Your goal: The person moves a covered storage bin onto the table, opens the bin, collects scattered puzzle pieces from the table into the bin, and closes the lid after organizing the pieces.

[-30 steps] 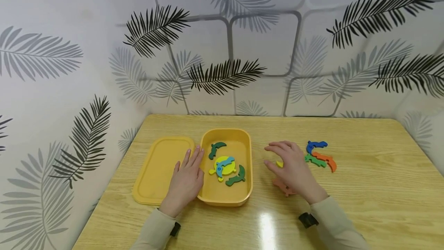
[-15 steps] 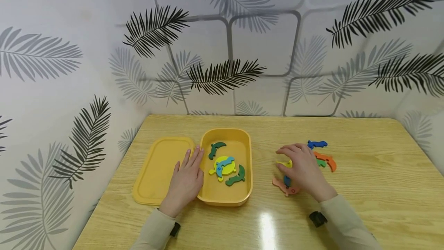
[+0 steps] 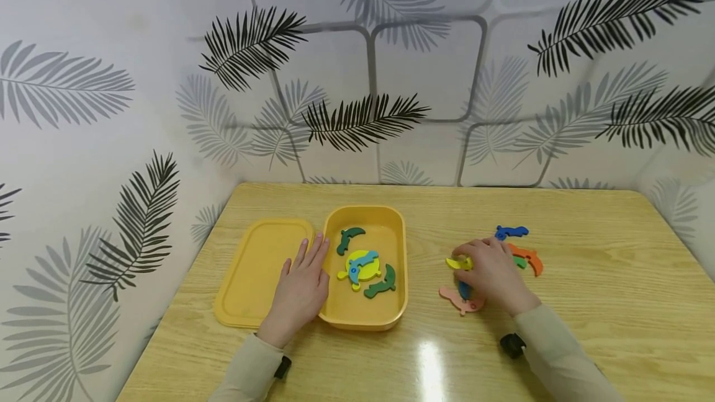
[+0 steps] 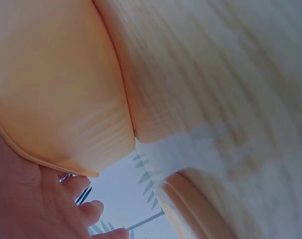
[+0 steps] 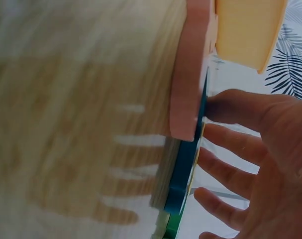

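Note:
In the head view my left hand [image 3: 298,293] rests with straight fingers on the left rim of a yellow plastic box [image 3: 404,278]. Inside it are a yellow turtle-shaped piece [image 3: 368,270], a light blue toucan-shaped piece [image 3: 365,260] on top, and two dark green bird-shaped pieces, one at the back [image 3: 349,239] and one at the front [image 3: 382,287]. To the box's right, my right hand [image 3: 494,272] pinches a yellow bird-shaped piece [image 3: 457,263], partly hidden by the fingers. Just below lie a blue piece [image 3: 464,290] and a pink bird-shaped piece [image 3: 455,298], both partly covered.
Beyond my right hand lie a blue piece [image 3: 512,232], an orange piece [image 3: 530,257] and a mostly hidden green piece [image 3: 520,262]. A flat yellow lid [image 3: 262,272] lies left of the box on the wooden table [image 3: 603,278]. A leaf-patterned wall stands behind.
My right hand has moved right and closed its fingers at the yellow bird-shaped piece. The blue and pink pieces under it show more now. The left hand stays on the box.

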A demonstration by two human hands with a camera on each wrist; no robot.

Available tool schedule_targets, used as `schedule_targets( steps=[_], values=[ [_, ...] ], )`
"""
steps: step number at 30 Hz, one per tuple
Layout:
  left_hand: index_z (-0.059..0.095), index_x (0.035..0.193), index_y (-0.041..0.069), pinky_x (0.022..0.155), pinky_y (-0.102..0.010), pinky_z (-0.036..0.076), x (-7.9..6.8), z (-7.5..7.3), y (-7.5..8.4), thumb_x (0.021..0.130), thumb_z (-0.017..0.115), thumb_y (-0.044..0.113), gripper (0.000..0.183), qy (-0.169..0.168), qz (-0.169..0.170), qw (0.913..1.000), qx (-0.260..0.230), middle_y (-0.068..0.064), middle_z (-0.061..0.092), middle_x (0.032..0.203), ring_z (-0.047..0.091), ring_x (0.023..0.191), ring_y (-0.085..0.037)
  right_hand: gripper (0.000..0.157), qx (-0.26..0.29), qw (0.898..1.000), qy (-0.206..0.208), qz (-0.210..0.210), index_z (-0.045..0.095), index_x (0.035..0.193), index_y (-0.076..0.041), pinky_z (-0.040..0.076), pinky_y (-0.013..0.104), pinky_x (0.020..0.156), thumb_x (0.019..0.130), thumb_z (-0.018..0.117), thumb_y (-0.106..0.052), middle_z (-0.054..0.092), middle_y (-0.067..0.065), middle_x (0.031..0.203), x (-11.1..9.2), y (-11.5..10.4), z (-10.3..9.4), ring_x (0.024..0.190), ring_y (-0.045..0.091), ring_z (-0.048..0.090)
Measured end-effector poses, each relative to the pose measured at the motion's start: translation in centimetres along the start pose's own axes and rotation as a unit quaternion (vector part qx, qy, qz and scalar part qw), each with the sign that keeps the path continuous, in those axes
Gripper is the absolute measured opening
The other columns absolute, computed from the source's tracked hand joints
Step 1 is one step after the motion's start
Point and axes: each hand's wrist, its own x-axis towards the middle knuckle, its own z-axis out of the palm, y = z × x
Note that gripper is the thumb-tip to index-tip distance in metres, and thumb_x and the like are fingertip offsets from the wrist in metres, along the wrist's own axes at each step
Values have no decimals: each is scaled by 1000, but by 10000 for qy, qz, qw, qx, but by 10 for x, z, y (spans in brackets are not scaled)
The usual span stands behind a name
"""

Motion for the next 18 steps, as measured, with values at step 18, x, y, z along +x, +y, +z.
schedule_targets(
  steps=[18],
  values=[
    [29,157,15,111,-63,19,0,-1,1,103,42,18,56,-45,-31,10000,-41,2,19,162,13,149,-25,17,-86,9999,-29,-52,78,99,-10,35,58,89,83,79,-15,70,9,101,2,3,-1,98,36,52]
  ],
)
